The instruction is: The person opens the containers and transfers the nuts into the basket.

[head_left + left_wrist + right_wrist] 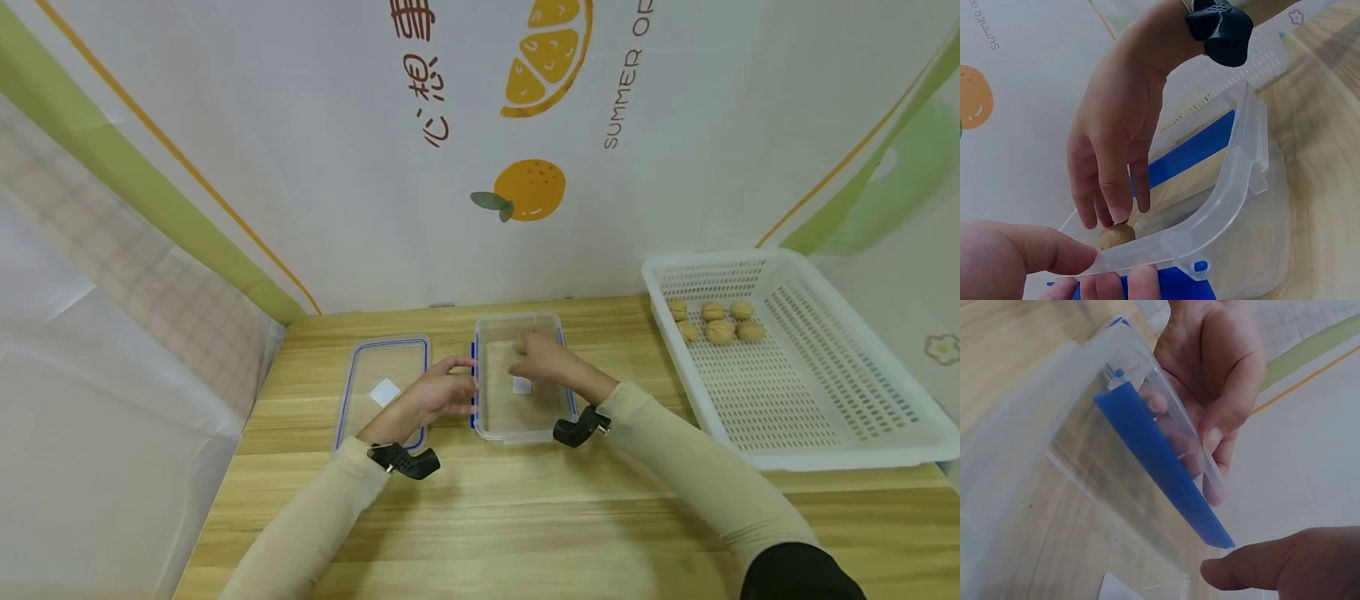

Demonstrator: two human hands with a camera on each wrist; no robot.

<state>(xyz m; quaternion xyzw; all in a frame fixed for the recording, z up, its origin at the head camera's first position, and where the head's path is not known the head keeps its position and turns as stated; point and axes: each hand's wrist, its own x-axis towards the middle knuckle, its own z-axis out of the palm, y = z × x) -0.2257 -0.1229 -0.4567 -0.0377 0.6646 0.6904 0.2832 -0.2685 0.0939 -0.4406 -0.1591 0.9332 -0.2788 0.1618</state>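
on the tabletop (pixel 525 508) the lid (pixel 382 387) lies off, at far left. the left hand (pixel 438 396) pinches the box (pixel 517 421) wall. the right hand (pixel 543 358), fingers pressed together, sets one walnut (pixel 1116 236) inside. five walnuts (pixel 716 321) remain in the basket (pixel 847 433): early stage.

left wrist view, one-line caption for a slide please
Right hand sets a walnut into the clear container while the left hand steadies its rim.

The backdrop cloth (pixel 315 150) bears "SUMMER" in brown capitals beside red Chinese characters, including 心想.
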